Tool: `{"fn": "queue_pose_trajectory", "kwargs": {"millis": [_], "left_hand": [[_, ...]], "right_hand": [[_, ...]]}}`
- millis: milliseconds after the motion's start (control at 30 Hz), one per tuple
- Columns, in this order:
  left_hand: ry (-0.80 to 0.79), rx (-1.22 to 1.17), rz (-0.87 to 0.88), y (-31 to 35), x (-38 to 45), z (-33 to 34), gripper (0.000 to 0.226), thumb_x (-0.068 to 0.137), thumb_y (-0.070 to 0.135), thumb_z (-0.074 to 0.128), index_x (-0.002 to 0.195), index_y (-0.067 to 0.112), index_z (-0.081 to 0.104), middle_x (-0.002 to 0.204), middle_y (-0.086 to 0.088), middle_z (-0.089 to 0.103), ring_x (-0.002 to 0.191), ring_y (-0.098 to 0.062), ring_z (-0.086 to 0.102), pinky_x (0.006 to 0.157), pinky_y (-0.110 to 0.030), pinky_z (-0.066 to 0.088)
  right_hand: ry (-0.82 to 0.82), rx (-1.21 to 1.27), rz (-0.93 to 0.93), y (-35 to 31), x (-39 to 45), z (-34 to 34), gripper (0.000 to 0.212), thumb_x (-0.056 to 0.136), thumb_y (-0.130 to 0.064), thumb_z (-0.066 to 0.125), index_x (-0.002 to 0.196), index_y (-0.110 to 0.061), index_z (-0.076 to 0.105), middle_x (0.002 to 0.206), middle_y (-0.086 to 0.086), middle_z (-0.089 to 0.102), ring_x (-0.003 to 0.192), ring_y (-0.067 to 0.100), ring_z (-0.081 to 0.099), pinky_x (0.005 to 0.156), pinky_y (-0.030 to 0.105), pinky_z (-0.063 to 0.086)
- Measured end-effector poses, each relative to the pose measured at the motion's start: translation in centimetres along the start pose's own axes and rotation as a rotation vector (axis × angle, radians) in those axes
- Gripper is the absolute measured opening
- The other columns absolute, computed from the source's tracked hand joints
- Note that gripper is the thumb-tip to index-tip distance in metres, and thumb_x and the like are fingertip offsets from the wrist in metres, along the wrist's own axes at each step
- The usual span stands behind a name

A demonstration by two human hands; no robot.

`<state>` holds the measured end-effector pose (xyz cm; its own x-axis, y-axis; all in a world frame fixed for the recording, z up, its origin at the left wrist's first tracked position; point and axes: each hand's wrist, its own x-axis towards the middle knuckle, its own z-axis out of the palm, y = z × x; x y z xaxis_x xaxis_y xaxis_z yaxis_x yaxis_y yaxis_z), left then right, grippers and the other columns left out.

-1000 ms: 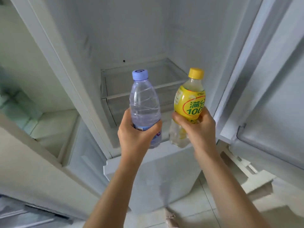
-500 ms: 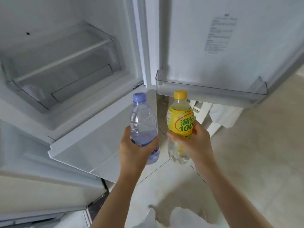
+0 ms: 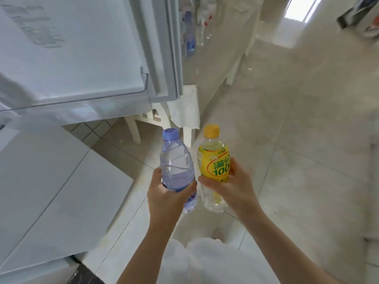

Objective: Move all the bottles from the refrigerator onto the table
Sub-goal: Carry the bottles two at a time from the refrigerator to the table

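The open refrigerator door [image 3: 78, 48] fills the upper left, its door shelf bare as far as it shows. Beyond its edge the bench [image 3: 223, 48] carries blurred bottles [image 3: 189, 37], so part of the job looks done; the refrigerator's inside is out of view. Two bottles are mid-carry over the tiled floor [image 3: 307, 140]. The left hand [image 3: 164, 193] wraps the clear water bottle [image 3: 177, 165], the right hand [image 3: 233, 185] the yellow-labelled bottle [image 3: 213, 162], both upright and just beside each other.
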<state>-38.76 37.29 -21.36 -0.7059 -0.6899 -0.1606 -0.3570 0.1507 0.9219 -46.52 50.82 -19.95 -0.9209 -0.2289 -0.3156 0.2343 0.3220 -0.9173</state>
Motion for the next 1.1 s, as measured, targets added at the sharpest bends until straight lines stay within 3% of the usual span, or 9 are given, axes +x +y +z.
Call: {"fn": "queue_pose_trajectory", "kwargs": {"millis": [167, 433, 533, 700, 800, 1000, 1100], "left_hand": [[-0.131, 0.054, 0.050, 2.4, 0.2, 9.9, 0.049, 0.065, 0.032, 0.089, 0.097, 0.036, 0.052, 0.084, 0.029, 0.057, 0.074, 0.005, 0.061, 0.057, 0.001, 0.041], [-0.229, 0.131, 0.130, 5.2, 4.0, 18.8, 0.059, 0.053, 0.053, 0.079, 0.101, 0.029, 0.054, 0.086, 0.018, 0.064, 0.079, 0.001, 0.063, 0.066, -0.007, 0.047], [-0.233, 0.119, 0.123, 6.1, 6.6, 20.9, 0.051, 0.047, 0.054, 0.076, 0.089, 0.039, 0.051, 0.081, 0.023, 0.063, 0.082, 0.005, 0.062, 0.067, -0.016, 0.051], [-0.272, 0.118, 0.129, 8.1, 13.5, 24.8, 0.065, 0.048, 0.056, 0.078, 0.103, 0.029, 0.056, 0.091, 0.016, 0.068, 0.085, -0.006, 0.065, 0.074, -0.029, 0.057], [-0.299, 0.117, 0.148, 10.0, 17.8, 26.5, 0.075, 0.045, 0.060, 0.074, 0.106, 0.020, 0.057, 0.093, 0.009, 0.069, 0.085, -0.013, 0.066, 0.071, -0.027, 0.056], [-0.308, 0.053, 0.122, 13.1, 25.4, 29.6, 0.071, 0.044, 0.051, 0.076, 0.104, 0.017, 0.058, 0.091, 0.008, 0.069, 0.081, -0.005, 0.065, 0.065, -0.015, 0.052], [-0.279, 0.022, 0.104, 14.3, 27.9, 30.6, 0.068, 0.044, 0.050, 0.076, 0.101, 0.019, 0.058, 0.088, 0.009, 0.069, 0.078, -0.004, 0.065, 0.064, -0.017, 0.052]], "right_hand": [[0.122, 0.043, 0.038, 2.2, 3.0, -8.8, 0.055, 0.055, -0.026, 0.091, 0.102, -0.023, 0.062, 0.093, -0.005, 0.072, 0.086, 0.013, 0.070, 0.076, 0.038, 0.059], [0.245, 0.096, 0.146, 3.7, 9.1, -16.6, 0.054, 0.053, -0.030, 0.090, 0.099, -0.028, 0.062, 0.092, -0.005, 0.071, 0.086, 0.015, 0.069, 0.079, 0.049, 0.058], [0.273, 0.115, 0.160, 3.4, 11.8, -17.8, 0.050, 0.057, -0.020, 0.090, 0.098, -0.025, 0.062, 0.091, -0.005, 0.071, 0.084, 0.014, 0.068, 0.079, 0.047, 0.058], [0.312, 0.127, 0.151, 1.5, 18.9, -19.0, 0.049, 0.057, -0.018, 0.090, 0.097, -0.025, 0.062, 0.089, -0.006, 0.071, 0.081, 0.009, 0.067, 0.078, 0.041, 0.058], [0.317, 0.120, 0.138, -0.7, 23.3, -19.3, 0.048, 0.058, -0.019, 0.090, 0.096, -0.026, 0.061, 0.088, -0.008, 0.070, 0.080, 0.007, 0.067, 0.077, 0.037, 0.058], [0.324, 0.129, 0.106, -4.0, 31.0, -19.9, 0.050, 0.058, -0.019, 0.090, 0.099, -0.024, 0.061, 0.091, -0.006, 0.071, 0.085, 0.008, 0.068, 0.076, 0.035, 0.058], [0.327, 0.129, 0.092, -5.2, 34.0, -20.0, 0.050, 0.057, -0.018, 0.090, 0.098, -0.025, 0.061, 0.091, -0.007, 0.071, 0.084, 0.007, 0.068, 0.074, 0.032, 0.057]]}}
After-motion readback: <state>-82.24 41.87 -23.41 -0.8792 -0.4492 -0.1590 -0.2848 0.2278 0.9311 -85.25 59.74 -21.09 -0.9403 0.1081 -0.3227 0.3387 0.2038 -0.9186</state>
